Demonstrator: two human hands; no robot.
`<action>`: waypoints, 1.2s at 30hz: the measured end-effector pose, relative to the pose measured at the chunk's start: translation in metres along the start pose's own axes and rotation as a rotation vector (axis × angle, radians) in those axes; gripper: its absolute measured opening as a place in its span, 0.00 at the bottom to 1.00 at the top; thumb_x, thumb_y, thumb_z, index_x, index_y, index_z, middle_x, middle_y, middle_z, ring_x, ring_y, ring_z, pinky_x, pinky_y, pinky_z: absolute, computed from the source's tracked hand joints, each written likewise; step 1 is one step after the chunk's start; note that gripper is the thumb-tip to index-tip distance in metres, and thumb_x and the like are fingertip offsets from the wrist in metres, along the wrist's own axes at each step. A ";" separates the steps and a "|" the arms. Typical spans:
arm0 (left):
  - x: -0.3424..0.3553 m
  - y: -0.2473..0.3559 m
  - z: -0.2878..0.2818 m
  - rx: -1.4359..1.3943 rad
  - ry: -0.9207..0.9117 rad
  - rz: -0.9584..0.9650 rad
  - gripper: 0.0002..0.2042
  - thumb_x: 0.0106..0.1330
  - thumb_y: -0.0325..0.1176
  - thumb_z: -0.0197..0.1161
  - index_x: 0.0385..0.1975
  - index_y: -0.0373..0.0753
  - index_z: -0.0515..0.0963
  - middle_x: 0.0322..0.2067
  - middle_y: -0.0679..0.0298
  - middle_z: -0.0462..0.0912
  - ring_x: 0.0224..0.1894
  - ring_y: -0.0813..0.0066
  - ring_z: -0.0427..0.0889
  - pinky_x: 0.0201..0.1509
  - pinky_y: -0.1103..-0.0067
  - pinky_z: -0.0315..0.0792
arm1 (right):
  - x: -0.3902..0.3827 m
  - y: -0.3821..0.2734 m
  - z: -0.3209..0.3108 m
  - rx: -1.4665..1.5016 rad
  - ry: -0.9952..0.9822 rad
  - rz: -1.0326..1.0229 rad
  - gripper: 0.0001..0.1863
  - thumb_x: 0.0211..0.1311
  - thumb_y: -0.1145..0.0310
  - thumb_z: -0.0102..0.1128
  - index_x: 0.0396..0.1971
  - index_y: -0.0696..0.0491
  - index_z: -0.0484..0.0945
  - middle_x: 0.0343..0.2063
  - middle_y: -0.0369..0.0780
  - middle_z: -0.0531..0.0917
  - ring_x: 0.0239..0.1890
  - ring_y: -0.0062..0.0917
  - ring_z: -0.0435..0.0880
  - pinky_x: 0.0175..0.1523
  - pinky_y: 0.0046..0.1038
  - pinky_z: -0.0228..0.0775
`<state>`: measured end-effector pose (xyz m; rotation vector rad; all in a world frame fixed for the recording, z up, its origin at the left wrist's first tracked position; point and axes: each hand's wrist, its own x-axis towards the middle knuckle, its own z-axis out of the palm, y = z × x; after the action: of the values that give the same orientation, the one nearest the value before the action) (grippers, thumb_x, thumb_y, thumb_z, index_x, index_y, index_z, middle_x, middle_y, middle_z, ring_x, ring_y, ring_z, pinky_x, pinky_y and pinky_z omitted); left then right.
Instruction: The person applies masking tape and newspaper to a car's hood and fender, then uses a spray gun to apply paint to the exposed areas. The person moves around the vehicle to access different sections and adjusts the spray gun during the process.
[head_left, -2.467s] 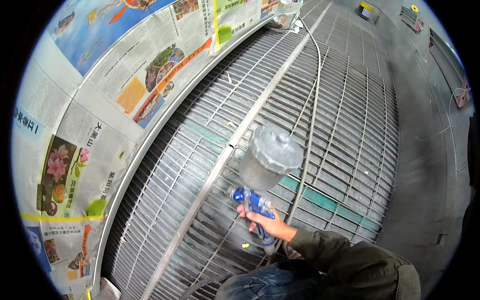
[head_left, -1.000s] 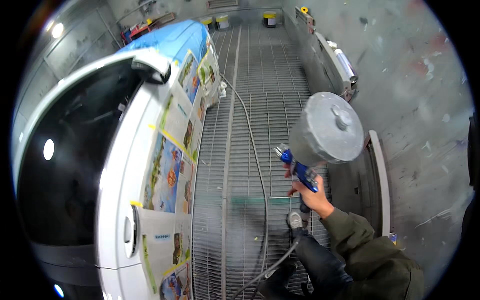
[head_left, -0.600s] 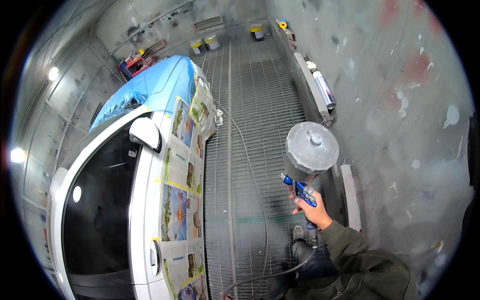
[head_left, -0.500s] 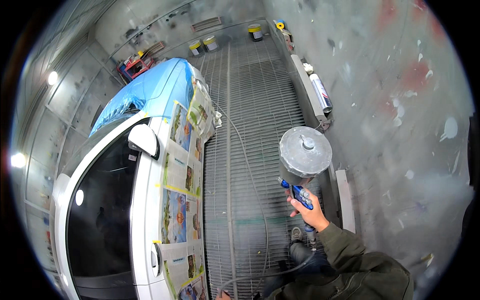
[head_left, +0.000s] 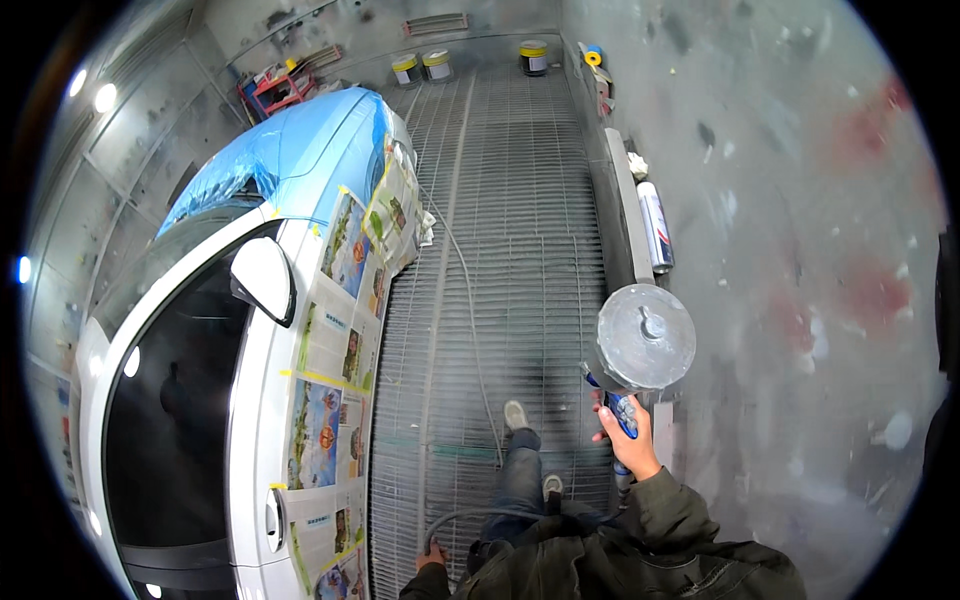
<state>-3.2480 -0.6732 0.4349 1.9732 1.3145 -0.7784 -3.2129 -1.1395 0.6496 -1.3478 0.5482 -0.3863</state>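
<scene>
My right hand (head_left: pixel 634 440) is wrapped round a blue spray gun (head_left: pixel 623 412). On top of the gun sits a grey round paint cup (head_left: pixel 648 336) with its lid on, hiding part of the gun. Low in the picture, my left hand (head_left: pixel 433 557) grips a dark air hose (head_left: pixel 470 514), which bends up and runs right in front of my body. To my left stands a white car (head_left: pixel 262 390). Its lower side is covered with taped newspaper (head_left: pixel 318 420), and blue film (head_left: pixel 315 145) wraps its front.
A slatted metal grating floor (head_left: pixel 510 200) runs between the car and the grey wall (head_left: pixel 770 220). Along the wall a ledge (head_left: pixel 628 220) carries a spray can (head_left: pixel 655 228). Paint tins (head_left: pixel 533 58) stand at the far end, with a red cart (head_left: pixel 280 92) beyond the car.
The spray gun and right hand now sit lower and farther right in the picture. My left hand and the hose show more fully. One foot has come forward, and the car appears farther left.
</scene>
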 end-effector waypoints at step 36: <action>0.040 0.560 0.237 0.382 -0.118 -0.060 0.32 0.59 0.67 0.55 0.25 0.38 0.85 0.22 0.60 0.82 0.24 0.61 0.79 0.33 0.61 0.72 | 0.694 -0.066 0.086 -0.132 -0.112 -0.097 0.15 0.67 0.69 0.57 0.49 0.60 0.73 0.45 0.41 0.80 0.36 0.17 0.78 0.32 0.23 0.78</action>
<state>-2.7408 -1.0014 0.3576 2.1434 1.2289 -1.2317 -2.5952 -1.4720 0.6223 -1.5179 0.4216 -0.3562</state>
